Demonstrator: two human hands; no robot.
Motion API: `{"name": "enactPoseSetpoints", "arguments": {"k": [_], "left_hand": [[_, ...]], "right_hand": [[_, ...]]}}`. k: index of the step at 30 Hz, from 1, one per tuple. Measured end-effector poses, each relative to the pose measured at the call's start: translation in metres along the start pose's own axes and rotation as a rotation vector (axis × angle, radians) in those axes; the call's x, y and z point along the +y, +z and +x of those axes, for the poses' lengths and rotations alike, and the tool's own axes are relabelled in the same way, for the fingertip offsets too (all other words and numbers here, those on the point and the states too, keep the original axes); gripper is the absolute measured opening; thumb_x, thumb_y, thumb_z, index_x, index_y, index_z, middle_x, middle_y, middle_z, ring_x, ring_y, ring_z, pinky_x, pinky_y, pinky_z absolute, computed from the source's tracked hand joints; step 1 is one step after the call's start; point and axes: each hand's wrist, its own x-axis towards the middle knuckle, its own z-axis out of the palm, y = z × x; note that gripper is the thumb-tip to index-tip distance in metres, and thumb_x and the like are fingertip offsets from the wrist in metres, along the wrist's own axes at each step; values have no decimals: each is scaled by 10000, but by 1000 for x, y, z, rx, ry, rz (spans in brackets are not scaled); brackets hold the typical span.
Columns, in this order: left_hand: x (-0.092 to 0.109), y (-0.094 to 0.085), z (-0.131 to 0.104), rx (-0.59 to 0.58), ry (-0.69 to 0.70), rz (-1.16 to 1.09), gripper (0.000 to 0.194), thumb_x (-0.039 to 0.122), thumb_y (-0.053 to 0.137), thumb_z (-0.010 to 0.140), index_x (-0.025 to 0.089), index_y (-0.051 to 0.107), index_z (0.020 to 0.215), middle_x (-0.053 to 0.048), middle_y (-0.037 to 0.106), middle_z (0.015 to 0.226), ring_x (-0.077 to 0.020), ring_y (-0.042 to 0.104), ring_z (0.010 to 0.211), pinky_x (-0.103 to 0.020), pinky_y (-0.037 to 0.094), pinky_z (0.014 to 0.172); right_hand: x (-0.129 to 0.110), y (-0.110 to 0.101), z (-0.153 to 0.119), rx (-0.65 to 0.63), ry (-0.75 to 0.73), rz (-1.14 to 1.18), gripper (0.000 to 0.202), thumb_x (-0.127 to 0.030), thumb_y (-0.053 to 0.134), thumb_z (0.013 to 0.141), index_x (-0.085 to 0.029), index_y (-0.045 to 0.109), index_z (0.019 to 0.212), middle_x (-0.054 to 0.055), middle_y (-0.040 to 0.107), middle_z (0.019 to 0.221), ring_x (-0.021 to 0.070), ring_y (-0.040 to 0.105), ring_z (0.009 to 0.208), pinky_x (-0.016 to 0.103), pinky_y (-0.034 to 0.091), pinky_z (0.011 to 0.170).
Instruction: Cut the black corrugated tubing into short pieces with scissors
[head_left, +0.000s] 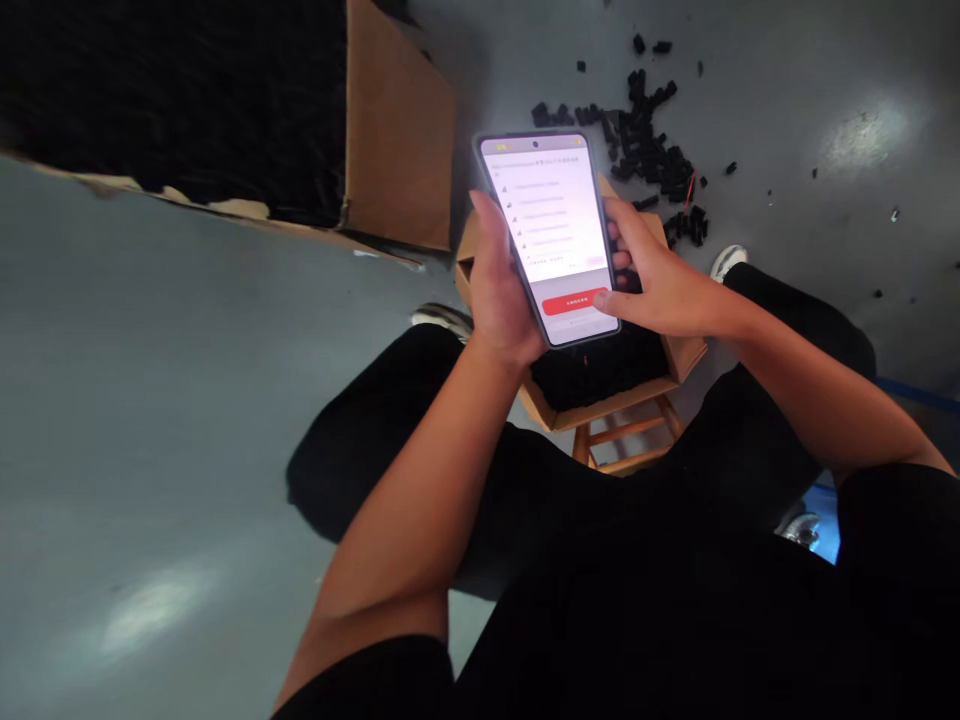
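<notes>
Watching remotely, I see left hand (501, 305) and right hand (664, 285) clasping a smartphone (555, 225), right thumb (619, 303) on its red button (566, 303); black pieces (646, 140) at one o'clock lie unboxed.

A smooth grey floor (187, 420) gleams under light at 2 and 8 o'clock. Short black pieces (641, 135) lie heaped and strewn across it at 1 o'clock, a thin red strip (691, 190) among them. At 10 o'clock, a large open cardboard carton (401, 150) appears to stand on it. Toward 4 o'clock, near centre, a wooden stool (581, 445) sits beneath a smaller open box (684, 358).
</notes>
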Motion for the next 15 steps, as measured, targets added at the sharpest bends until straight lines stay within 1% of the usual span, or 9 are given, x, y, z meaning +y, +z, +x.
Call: {"name": "enactPoseSetpoints", "arguments": {"k": [3,5,8,10,13,15], "left_hand": [[1,3,-2,11,-14,27,1003,954,209,1043,359,454,1813,-107,741,1595,-455,552,1642,-644,610,1179],[0,3,-2,6,-16,24,1009,954,185,1043,362,440,1819,-113,744,1584,-457,588,1608,-636,621,1155],[-3,1,0,-9,-5,3,1004,957,229,1038,355,471,1804,-110,763,1555,-455,598,1596,-619,620,1165],[-5,-1,1,-21,-5,-27,996,959,270,1033,361,473,1802,-102,769,1552,-449,588,1608,-611,615,1182],[-5,-2,2,-26,-12,-81,965,943,335,1038,386,429,1821,-91,773,1553,-438,580,1621,-596,615,1192],[-4,-1,2,-17,-18,-74,960,930,338,1048,383,399,1835,-97,766,1562,-438,587,1615,-596,618,1186]], "right_hand": [[-1,0,0,-3,1,0,974,-196,733,954,-267,244,1793,166,500,1704,230,712,1246,379,690,1048],[-2,-1,-1,-1,11,1,968,-191,734,949,-276,254,1785,162,502,1697,244,712,1274,390,691,1060],[-4,-1,-2,11,21,-3,945,-191,728,950,-277,268,1771,161,495,1697,258,710,1307,401,694,1070],[-4,0,-2,16,25,-6,925,-191,725,954,-254,278,1761,174,490,1700,264,707,1324,401,692,1074],[-4,0,-2,16,29,-3,915,-195,725,959,-227,277,1755,188,479,1708,269,703,1348,404,683,1091],[-3,0,-2,21,28,-6,916,-199,732,961,-233,279,1755,185,472,1719,269,697,1369,413,671,1116]]}}
